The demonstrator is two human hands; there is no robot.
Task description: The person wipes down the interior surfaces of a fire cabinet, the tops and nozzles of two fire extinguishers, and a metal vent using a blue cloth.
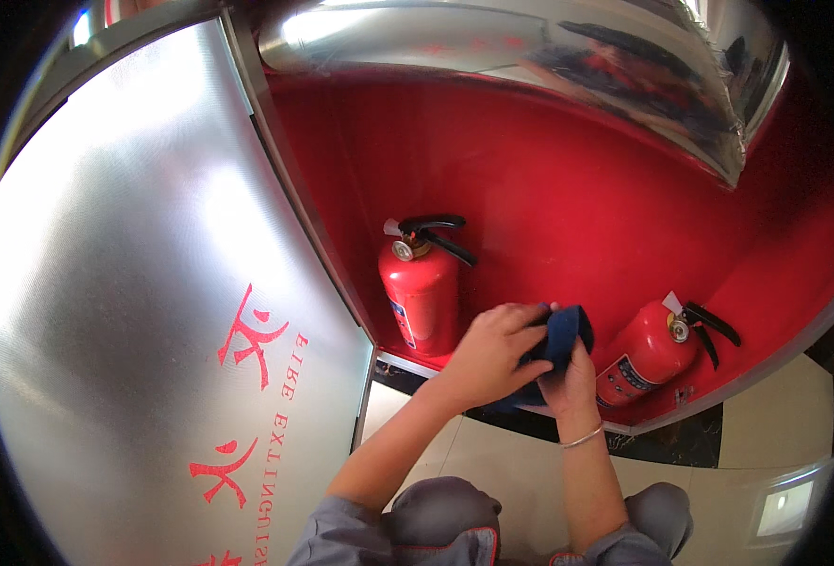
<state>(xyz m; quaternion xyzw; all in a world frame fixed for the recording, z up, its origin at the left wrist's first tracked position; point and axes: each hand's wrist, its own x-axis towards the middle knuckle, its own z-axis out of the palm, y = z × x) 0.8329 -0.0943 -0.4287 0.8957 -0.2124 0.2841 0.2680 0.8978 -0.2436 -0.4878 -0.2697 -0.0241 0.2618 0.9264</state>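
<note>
A folded dark blue cloth (563, 338) is bunched between my two hands, in front of a red-lined fire extinguisher cabinet (530, 184). My left hand (501, 350) presses on it from the left, fingers spread over its folds. From below and to the right, my right hand (574, 382) grips the same cloth, its thumb against the front. One red fire extinguisher (424, 293) stands upright to the left of my hands. Another red extinguisher (646, 354), appearing tilted in this view, is just right of my right hand, which overlaps its lower edge. Both have black handles and gauges.
On the left a frosted glass door (141, 283) with reversed red writing stands swung out. Shiny metal, creased at one corner, forms a large curved surface (417, 42) across the cabinet's top. Below lie pale floor tiles (516, 460) with a black border, around my bent knees.
</note>
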